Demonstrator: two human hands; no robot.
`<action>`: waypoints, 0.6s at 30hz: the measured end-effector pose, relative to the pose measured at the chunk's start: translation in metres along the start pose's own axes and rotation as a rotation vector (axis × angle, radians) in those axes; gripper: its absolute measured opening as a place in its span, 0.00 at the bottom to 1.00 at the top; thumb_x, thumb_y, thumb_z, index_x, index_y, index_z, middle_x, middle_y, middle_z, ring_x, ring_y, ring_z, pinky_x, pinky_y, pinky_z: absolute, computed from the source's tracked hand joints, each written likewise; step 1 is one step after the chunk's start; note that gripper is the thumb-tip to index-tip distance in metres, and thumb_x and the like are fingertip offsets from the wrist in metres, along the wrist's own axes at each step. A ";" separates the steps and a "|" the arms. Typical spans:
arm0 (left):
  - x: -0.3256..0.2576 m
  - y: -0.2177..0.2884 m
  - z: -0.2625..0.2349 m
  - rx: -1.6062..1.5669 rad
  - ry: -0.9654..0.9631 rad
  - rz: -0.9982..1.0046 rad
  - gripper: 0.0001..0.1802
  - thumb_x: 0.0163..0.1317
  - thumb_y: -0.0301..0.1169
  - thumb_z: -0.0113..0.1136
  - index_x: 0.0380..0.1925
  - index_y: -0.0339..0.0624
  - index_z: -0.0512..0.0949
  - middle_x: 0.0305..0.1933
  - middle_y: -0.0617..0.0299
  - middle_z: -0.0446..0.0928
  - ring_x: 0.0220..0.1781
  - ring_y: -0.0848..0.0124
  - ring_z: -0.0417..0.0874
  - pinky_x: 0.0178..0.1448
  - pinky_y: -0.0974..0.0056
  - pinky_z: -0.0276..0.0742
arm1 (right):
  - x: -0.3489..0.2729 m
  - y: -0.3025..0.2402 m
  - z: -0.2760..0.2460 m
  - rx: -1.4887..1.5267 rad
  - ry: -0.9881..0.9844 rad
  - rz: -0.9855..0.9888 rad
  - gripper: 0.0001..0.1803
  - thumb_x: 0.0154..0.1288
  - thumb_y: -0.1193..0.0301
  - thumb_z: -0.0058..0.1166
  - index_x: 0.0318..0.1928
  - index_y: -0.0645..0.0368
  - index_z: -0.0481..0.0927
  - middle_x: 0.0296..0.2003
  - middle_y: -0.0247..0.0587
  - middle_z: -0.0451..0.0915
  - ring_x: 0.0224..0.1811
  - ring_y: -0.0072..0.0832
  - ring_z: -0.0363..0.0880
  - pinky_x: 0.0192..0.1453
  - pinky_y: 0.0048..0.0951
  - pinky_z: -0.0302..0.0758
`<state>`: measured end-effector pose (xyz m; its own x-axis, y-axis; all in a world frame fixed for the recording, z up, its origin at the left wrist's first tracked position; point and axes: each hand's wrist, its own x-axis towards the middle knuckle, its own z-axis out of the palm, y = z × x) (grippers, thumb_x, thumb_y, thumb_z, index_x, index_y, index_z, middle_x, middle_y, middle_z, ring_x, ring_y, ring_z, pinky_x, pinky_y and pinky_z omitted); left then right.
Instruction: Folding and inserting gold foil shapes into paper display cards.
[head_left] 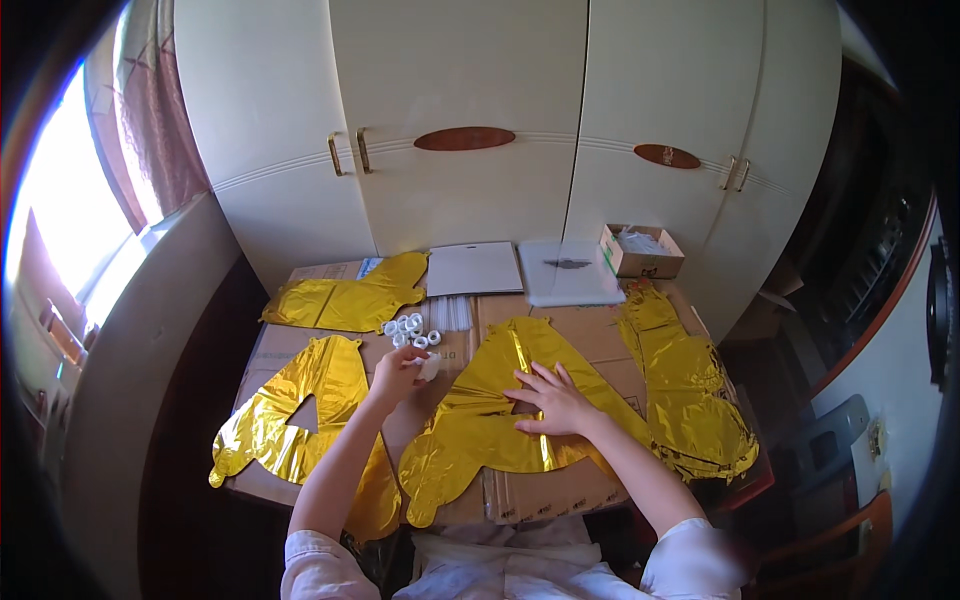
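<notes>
A flat gold foil balloon (480, 420) lies in front of me on a cardboard-covered table (590, 345). My right hand (550, 398) presses flat on its middle, fingers spread. My left hand (398, 374) is raised just left of it, pinching a small white piece (429, 366) at the fingertips. Several small white rolls (412, 330) sit in a cluster just beyond my left hand.
More gold foil balloons lie at the left (295, 410), far left (345, 297) and in a stack at the right (685, 390). A bundle of clear straws (450, 312), white flat packs (474, 268), (568, 272) and a small cardboard box (641, 250) stand at the back. Cream wardrobe doors (460, 120) rise behind.
</notes>
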<state>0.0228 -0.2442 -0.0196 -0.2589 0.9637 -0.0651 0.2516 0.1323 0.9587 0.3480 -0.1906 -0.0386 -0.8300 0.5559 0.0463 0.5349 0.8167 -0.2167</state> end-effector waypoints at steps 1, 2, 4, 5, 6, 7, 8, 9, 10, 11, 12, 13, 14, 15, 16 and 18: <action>0.000 -0.003 0.001 0.016 0.002 0.006 0.12 0.63 0.21 0.53 0.45 0.39 0.80 0.45 0.57 0.78 0.43 0.69 0.82 0.42 0.67 0.85 | 0.002 0.001 0.000 0.002 -0.006 0.000 0.39 0.59 0.35 0.50 0.68 0.32 0.67 0.74 0.42 0.55 0.78 0.48 0.45 0.76 0.65 0.38; -0.001 0.000 0.005 0.031 0.003 0.013 0.12 0.63 0.21 0.54 0.46 0.39 0.79 0.44 0.57 0.78 0.44 0.69 0.82 0.43 0.67 0.85 | 0.004 0.001 -0.002 0.002 -0.011 0.000 0.39 0.59 0.35 0.51 0.68 0.32 0.67 0.74 0.42 0.55 0.78 0.48 0.45 0.76 0.65 0.38; 0.001 -0.003 0.011 -0.006 0.007 0.030 0.10 0.62 0.26 0.57 0.42 0.42 0.81 0.45 0.54 0.79 0.43 0.67 0.83 0.43 0.62 0.83 | 0.008 0.002 -0.003 -0.003 -0.016 0.009 0.39 0.58 0.35 0.51 0.68 0.32 0.67 0.74 0.41 0.55 0.78 0.47 0.45 0.76 0.65 0.37; 0.000 -0.002 0.015 0.171 0.047 0.163 0.09 0.62 0.28 0.58 0.41 0.42 0.82 0.44 0.53 0.79 0.43 0.64 0.83 0.44 0.60 0.82 | 0.010 0.004 -0.004 -0.007 -0.018 0.017 0.39 0.58 0.36 0.51 0.68 0.32 0.67 0.74 0.41 0.55 0.78 0.47 0.44 0.76 0.65 0.37; -0.002 0.000 0.019 0.347 0.087 0.297 0.09 0.61 0.29 0.59 0.40 0.43 0.82 0.43 0.52 0.79 0.44 0.60 0.83 0.45 0.58 0.81 | 0.012 0.005 -0.004 -0.010 -0.016 0.022 0.39 0.58 0.35 0.51 0.68 0.31 0.67 0.74 0.41 0.54 0.78 0.46 0.44 0.76 0.65 0.37; -0.004 0.003 0.022 0.524 0.128 0.430 0.09 0.61 0.30 0.60 0.40 0.43 0.82 0.43 0.51 0.79 0.44 0.57 0.83 0.47 0.56 0.80 | 0.015 0.007 -0.004 -0.014 -0.013 0.026 0.39 0.58 0.35 0.51 0.69 0.31 0.67 0.74 0.40 0.54 0.78 0.46 0.44 0.76 0.65 0.37; -0.008 0.010 0.025 0.553 0.105 0.425 0.08 0.57 0.31 0.61 0.36 0.43 0.82 0.41 0.51 0.79 0.46 0.51 0.80 0.51 0.53 0.76 | 0.016 0.009 -0.005 -0.018 -0.012 0.035 0.39 0.58 0.35 0.51 0.69 0.31 0.67 0.74 0.40 0.54 0.78 0.46 0.44 0.76 0.65 0.36; -0.009 0.011 0.027 0.661 0.145 0.489 0.07 0.57 0.30 0.61 0.35 0.43 0.82 0.41 0.52 0.79 0.46 0.51 0.80 0.52 0.53 0.76 | 0.017 0.010 -0.006 -0.022 -0.020 0.037 0.39 0.58 0.35 0.51 0.69 0.30 0.66 0.75 0.40 0.53 0.78 0.46 0.44 0.76 0.66 0.36; -0.010 0.010 0.029 0.768 0.186 0.553 0.07 0.56 0.30 0.61 0.35 0.43 0.82 0.41 0.53 0.79 0.46 0.52 0.80 0.52 0.54 0.76 | 0.018 0.012 -0.008 -0.026 -0.027 0.040 0.39 0.59 0.35 0.50 0.69 0.30 0.66 0.75 0.40 0.53 0.78 0.46 0.43 0.76 0.66 0.36; -0.012 0.009 0.029 0.882 0.229 0.614 0.07 0.55 0.29 0.61 0.34 0.43 0.82 0.41 0.55 0.79 0.47 0.53 0.79 0.52 0.54 0.76 | 0.020 0.011 -0.008 -0.026 -0.034 0.038 0.39 0.59 0.35 0.50 0.70 0.30 0.65 0.75 0.39 0.52 0.78 0.46 0.43 0.76 0.66 0.35; -0.011 0.005 0.028 0.847 0.228 0.604 0.06 0.55 0.29 0.61 0.33 0.43 0.82 0.41 0.55 0.79 0.47 0.53 0.79 0.52 0.54 0.76 | 0.020 0.010 -0.007 -0.041 -0.031 0.031 0.40 0.59 0.35 0.50 0.70 0.29 0.64 0.75 0.39 0.52 0.78 0.46 0.43 0.76 0.67 0.35; -0.007 -0.001 0.027 0.813 0.226 0.594 0.06 0.54 0.29 0.61 0.32 0.42 0.82 0.40 0.56 0.79 0.47 0.53 0.79 0.53 0.54 0.76 | 0.020 0.009 -0.006 -0.057 -0.029 0.024 0.40 0.59 0.35 0.49 0.70 0.29 0.64 0.75 0.39 0.51 0.78 0.46 0.42 0.76 0.67 0.34; -0.007 -0.005 0.026 0.777 0.221 0.578 0.05 0.54 0.29 0.61 0.31 0.42 0.82 0.40 0.56 0.79 0.48 0.53 0.79 0.53 0.54 0.75 | 0.019 0.007 -0.005 -0.069 -0.032 0.017 0.40 0.59 0.34 0.49 0.71 0.28 0.63 0.75 0.39 0.51 0.79 0.47 0.42 0.76 0.67 0.33; -0.006 -0.007 0.025 0.765 0.203 0.568 0.05 0.54 0.28 0.60 0.30 0.41 0.82 0.40 0.56 0.79 0.47 0.53 0.78 0.53 0.54 0.76 | 0.018 0.005 -0.004 -0.070 -0.044 0.018 0.40 0.59 0.34 0.48 0.71 0.28 0.62 0.76 0.39 0.50 0.79 0.47 0.41 0.75 0.67 0.33; -0.004 -0.007 0.023 0.753 0.186 0.558 0.05 0.54 0.28 0.60 0.30 0.41 0.82 0.39 0.56 0.79 0.47 0.53 0.78 0.53 0.54 0.76 | 0.017 0.003 -0.004 -0.071 -0.055 0.018 0.40 0.60 0.34 0.47 0.71 0.28 0.61 0.76 0.39 0.49 0.79 0.47 0.40 0.75 0.68 0.32; -0.003 -0.007 0.024 0.748 0.167 0.558 0.05 0.55 0.28 0.59 0.28 0.40 0.82 0.39 0.55 0.79 0.47 0.53 0.78 0.53 0.54 0.76 | 0.014 -0.003 -0.006 -0.081 -0.072 0.019 0.41 0.60 0.33 0.46 0.72 0.28 0.60 0.76 0.38 0.48 0.79 0.48 0.39 0.75 0.68 0.30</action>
<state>0.0440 -0.2426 -0.0328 -0.0363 0.8947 0.4453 0.8967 -0.1676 0.4097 0.3359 -0.1846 -0.0316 -0.8273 0.5611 -0.0274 0.5591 0.8177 -0.1368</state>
